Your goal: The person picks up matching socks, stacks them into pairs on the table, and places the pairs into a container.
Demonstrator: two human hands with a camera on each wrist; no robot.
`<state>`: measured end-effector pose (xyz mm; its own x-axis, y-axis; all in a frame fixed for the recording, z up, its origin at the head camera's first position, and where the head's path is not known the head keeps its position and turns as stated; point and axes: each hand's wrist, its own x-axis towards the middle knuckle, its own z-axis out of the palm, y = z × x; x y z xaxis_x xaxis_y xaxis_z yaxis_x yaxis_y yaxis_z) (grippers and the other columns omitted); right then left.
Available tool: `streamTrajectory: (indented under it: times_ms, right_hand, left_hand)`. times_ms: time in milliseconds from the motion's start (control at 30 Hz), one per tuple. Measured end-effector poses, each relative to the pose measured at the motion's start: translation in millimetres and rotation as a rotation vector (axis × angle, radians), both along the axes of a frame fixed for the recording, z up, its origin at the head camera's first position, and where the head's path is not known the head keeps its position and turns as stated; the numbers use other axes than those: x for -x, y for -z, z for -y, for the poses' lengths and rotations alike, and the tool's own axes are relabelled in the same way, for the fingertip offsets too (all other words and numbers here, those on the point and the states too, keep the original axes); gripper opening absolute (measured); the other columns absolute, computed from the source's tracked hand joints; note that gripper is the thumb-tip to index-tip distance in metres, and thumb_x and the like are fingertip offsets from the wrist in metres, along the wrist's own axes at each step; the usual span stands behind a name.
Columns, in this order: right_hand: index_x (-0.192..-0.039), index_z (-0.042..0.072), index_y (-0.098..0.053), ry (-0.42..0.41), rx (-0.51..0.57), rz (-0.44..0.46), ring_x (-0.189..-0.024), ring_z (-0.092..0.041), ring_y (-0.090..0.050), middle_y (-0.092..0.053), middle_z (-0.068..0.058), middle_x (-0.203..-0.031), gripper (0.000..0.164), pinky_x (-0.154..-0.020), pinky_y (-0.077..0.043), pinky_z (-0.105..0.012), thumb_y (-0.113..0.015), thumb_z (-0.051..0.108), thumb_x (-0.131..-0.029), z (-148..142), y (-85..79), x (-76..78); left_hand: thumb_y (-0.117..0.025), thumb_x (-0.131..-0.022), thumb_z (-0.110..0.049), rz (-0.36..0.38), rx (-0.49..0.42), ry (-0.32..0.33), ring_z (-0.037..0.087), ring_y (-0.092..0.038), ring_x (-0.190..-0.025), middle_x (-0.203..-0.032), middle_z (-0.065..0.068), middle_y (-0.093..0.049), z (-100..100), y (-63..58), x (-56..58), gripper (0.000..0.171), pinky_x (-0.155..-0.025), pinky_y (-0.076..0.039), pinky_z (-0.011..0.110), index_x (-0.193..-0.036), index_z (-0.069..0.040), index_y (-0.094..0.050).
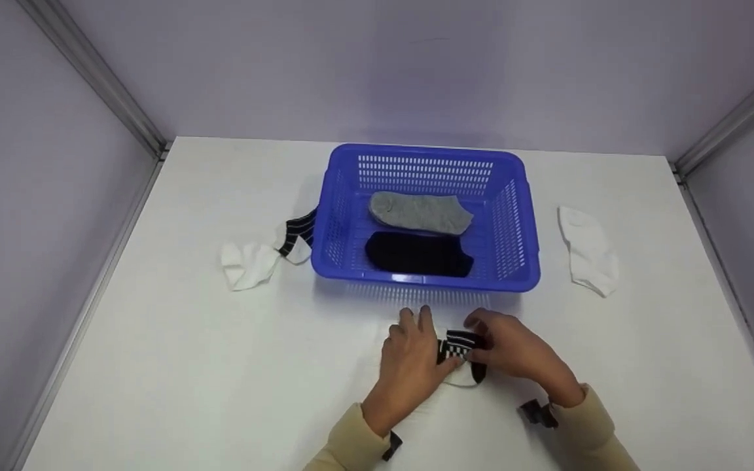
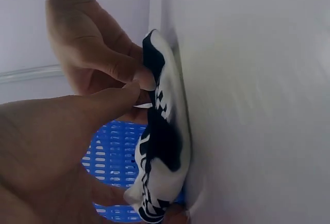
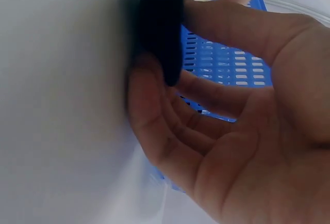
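Note:
A white sock (image 1: 462, 375) with black patches, checks and stripes lies on the table in front of the basket, partly hidden by both hands. My left hand (image 1: 410, 360) holds its left part, the thumb resting near the checked band and the other fingers at the far end, as the left wrist view shows. My right hand (image 1: 518, 347) pinches the dark right end (image 3: 161, 33) of the sock between thumb and fingers. Both thumbs nearly meet over the checks. Whether one sock or two layered socks lie there, I cannot tell.
Behind the hands stands a blue plastic basket (image 1: 426, 281) holding a grey sock (image 1: 419, 212) and a black sock (image 1: 416, 253). Left of it lie a crumpled white sock (image 1: 249, 263) and a striped black sock (image 1: 302, 230). White socks (image 1: 590, 252) lie to its right. Walls enclose the table's back and sides.

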<state>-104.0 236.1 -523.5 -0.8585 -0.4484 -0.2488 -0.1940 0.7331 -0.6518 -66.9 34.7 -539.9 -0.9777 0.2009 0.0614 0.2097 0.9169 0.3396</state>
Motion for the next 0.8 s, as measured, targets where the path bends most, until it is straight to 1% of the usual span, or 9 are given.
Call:
streamTrajectory:
  times_ms: [100,167,233,300,367,433,567,667,800]
  right_hand:
    - [-0.121,-0.002,-0.064,-0.006,0.009,0.001,-0.093,-0.021,-0.068,-0.074,-0.012,-0.102,0.042,-0.084,-0.058,-0.042,-0.083,0.009,-0.085,1,0.2,0.2]
    - [-0.121,-0.001,-0.065,-0.005,0.012,0.014,-0.092,-0.020,-0.068,-0.074,-0.012,-0.101,0.042,-0.083,-0.057,-0.041,-0.083,0.009,-0.086,0,0.2,0.7]
    - [-0.121,-0.001,-0.066,-0.003,0.013,0.025,-0.090,-0.018,-0.067,-0.074,-0.010,-0.100,0.040,-0.081,-0.057,-0.038,-0.083,0.010,-0.087,-3,-0.5,1.6]
    - [-0.120,0.000,-0.067,-0.001,0.009,0.029,-0.088,-0.016,-0.065,-0.073,-0.008,-0.098,0.038,-0.079,-0.055,-0.036,-0.083,0.011,-0.087,-7,-0.7,2.8]
    - [-0.119,0.001,-0.068,-0.002,0.007,0.027,-0.087,-0.015,-0.063,-0.073,-0.007,-0.098,0.037,-0.078,-0.054,-0.034,-0.083,0.012,-0.087,-11,-0.8,3.3]
    - [-0.118,0.001,-0.069,-0.004,0.009,0.021,-0.086,-0.014,-0.062,-0.072,-0.006,-0.096,0.035,-0.076,-0.053,-0.032,-0.083,0.013,-0.088,-14,-1.3,3.9]
    - [-0.116,0.002,-0.070,0.013,0.016,0.014,-0.082,-0.013,-0.060,-0.071,-0.004,-0.093,0.031,-0.073,-0.051,-0.029,-0.081,0.014,-0.089,-19,-2.0,5.1]
    - [-0.115,0.001,-0.070,0.021,0.018,0.011,-0.080,-0.012,-0.059,-0.071,-0.003,-0.092,0.029,-0.072,-0.051,-0.029,-0.079,0.015,-0.091,-19,-2.2,5.8]
    - [-0.115,0.000,-0.070,0.034,0.012,0.030,-0.079,-0.012,-0.060,-0.072,-0.004,-0.091,0.028,-0.070,-0.051,-0.029,-0.077,0.017,-0.094,-19,-3.2,6.4]
  left_hand:
    - [-0.088,-0.075,-0.063,-0.033,0.082,-0.005,0.030,-0.067,-0.086,-0.118,0.021,-0.060,-3,1.7,0.4,0.103,-0.066,-0.059,0.037,-0.146,0.002,-0.050]
    - [-0.091,-0.076,-0.055,-0.033,0.080,0.000,0.031,-0.067,-0.089,-0.117,0.020,-0.062,-2,0.8,0.8,0.101,-0.066,-0.060,0.038,-0.149,0.002,-0.048]
    - [-0.091,-0.080,-0.040,-0.017,0.038,0.010,0.032,-0.066,-0.090,-0.119,0.021,-0.063,1,-2.5,1.9,0.094,-0.064,-0.059,0.039,-0.150,0.002,-0.046]
    - [-0.086,-0.083,-0.023,0.015,-0.035,0.021,0.034,-0.066,-0.090,-0.119,0.022,-0.063,8,-6.9,3.0,0.083,-0.061,-0.057,0.040,-0.151,0.003,-0.045]
    - [-0.078,-0.086,-0.010,0.073,-0.115,0.028,0.036,-0.066,-0.093,-0.122,0.024,-0.062,17,-10.9,3.0,0.077,-0.059,-0.056,0.042,-0.153,0.003,-0.043]
    - [-0.070,-0.086,-0.002,0.139,-0.191,0.032,0.037,-0.066,-0.097,-0.125,0.025,-0.061,29,-14.3,3.1,0.073,-0.061,-0.056,0.044,-0.154,0.001,-0.042]
    - [-0.063,-0.087,0.002,0.235,-0.278,0.047,0.035,-0.066,-0.098,-0.126,0.025,-0.061,54,-15.3,5.1,0.063,-0.068,-0.056,0.047,-0.149,-0.001,-0.051]
    - [-0.064,-0.088,0.001,0.262,-0.291,0.045,0.032,-0.065,-0.096,-0.122,0.022,-0.062,68,-13.0,7.8,0.055,-0.072,-0.056,0.047,-0.143,0.000,-0.058]
    - [-0.067,-0.089,-0.003,0.289,-0.292,0.027,0.027,-0.062,-0.087,-0.117,0.018,-0.064,80,-12.2,12.7,0.051,-0.072,-0.055,0.046,-0.140,-0.001,-0.060]
